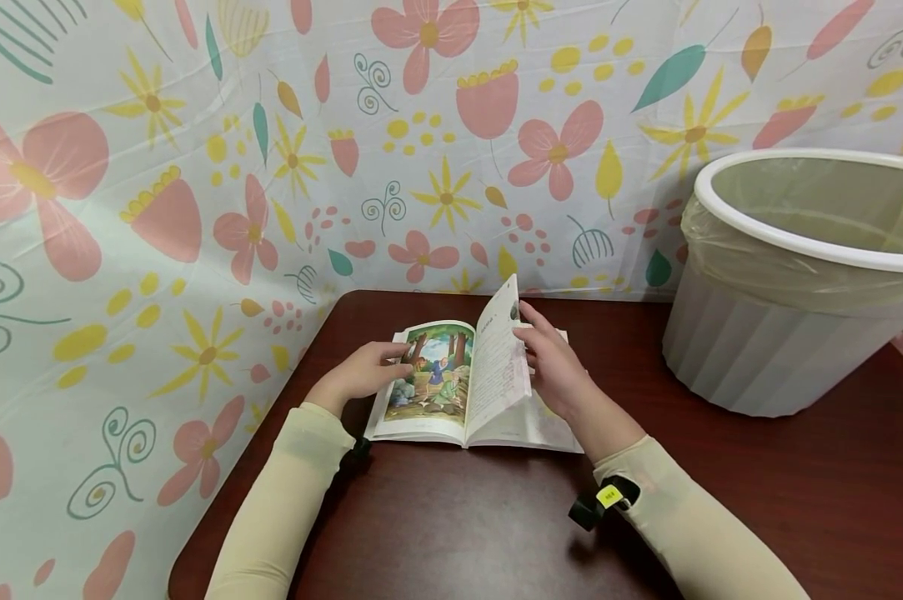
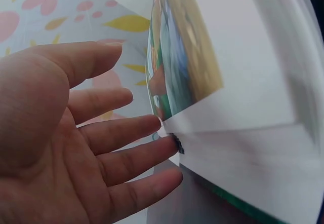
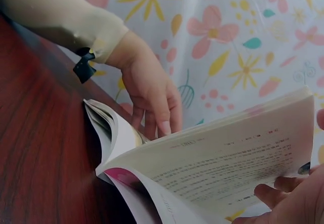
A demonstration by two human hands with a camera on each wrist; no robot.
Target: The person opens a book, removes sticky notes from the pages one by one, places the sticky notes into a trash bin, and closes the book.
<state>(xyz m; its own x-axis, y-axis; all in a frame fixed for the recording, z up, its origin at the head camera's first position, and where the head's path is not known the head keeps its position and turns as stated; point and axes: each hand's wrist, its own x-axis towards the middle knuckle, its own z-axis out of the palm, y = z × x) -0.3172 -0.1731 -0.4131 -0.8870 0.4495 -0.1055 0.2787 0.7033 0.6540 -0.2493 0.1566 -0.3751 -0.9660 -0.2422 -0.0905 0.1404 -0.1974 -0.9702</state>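
Note:
An open picture book (image 1: 421, 429) lies on the dark reddish-brown table, with a coloured forest illustration on its left page. Several pages (image 1: 496, 358) stand raised from the right half, printed with text. My right hand (image 1: 556, 362) holds these raised pages by their outer edge; in the right wrist view, fingers (image 3: 271, 193) lie against their underside. At the left page's outer edge is my left hand (image 1: 364, 372), palm turned toward the book. Its fingers (image 2: 126, 130) are spread and loosely extended, with some tips at the page edge in the left wrist view.
A grey bin (image 1: 751, 350) with a white rim and a plastic liner stands on the table (image 1: 451, 517) to the right. Behind and to the left hangs a flower-patterned cloth (image 1: 436, 125). Both wrists carry black straps (image 1: 604, 500).

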